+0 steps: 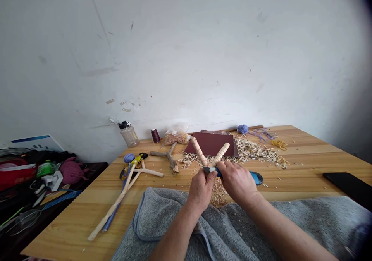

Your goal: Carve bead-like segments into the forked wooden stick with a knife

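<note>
Two hands grip tight: left hand (200, 191) around forked wooden stick (198, 149), right hand (236, 181) on blue-handled carving knife (255, 177); one slip could cut the left hand.

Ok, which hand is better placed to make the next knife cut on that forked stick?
Probably the right hand: it grips the blue-handled knife, with the blade near the fork of the forked stick. The left hand is holding the stick.

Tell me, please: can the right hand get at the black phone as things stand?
Probably yes, but it must first put down the knife it grips. Between the right hand and the phone, the table shows only a few scattered shavings, so nothing tall seems to block the way.
</note>
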Tool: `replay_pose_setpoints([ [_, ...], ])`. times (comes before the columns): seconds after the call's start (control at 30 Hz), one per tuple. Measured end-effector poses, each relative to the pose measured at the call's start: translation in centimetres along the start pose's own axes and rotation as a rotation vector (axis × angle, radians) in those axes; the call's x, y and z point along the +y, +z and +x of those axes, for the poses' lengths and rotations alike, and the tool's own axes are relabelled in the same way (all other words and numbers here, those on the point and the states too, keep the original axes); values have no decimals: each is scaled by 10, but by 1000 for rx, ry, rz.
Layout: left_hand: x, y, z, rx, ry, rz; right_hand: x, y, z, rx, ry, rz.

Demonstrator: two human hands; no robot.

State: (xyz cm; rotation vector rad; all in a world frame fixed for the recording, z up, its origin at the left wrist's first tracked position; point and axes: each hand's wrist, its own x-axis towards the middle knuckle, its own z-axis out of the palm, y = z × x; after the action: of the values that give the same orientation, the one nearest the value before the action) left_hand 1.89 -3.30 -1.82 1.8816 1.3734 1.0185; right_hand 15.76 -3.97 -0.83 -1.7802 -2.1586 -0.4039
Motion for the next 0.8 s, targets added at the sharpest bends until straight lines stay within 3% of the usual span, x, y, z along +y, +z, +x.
replay_pose_setpoints([
  [0.27,-4,-1,0,-43,8,-14,9,0,2,-26,-91,43],
  [0.8,1,0,-1,-5,-32,-36,-4,1,-1,22,22,-34],
])
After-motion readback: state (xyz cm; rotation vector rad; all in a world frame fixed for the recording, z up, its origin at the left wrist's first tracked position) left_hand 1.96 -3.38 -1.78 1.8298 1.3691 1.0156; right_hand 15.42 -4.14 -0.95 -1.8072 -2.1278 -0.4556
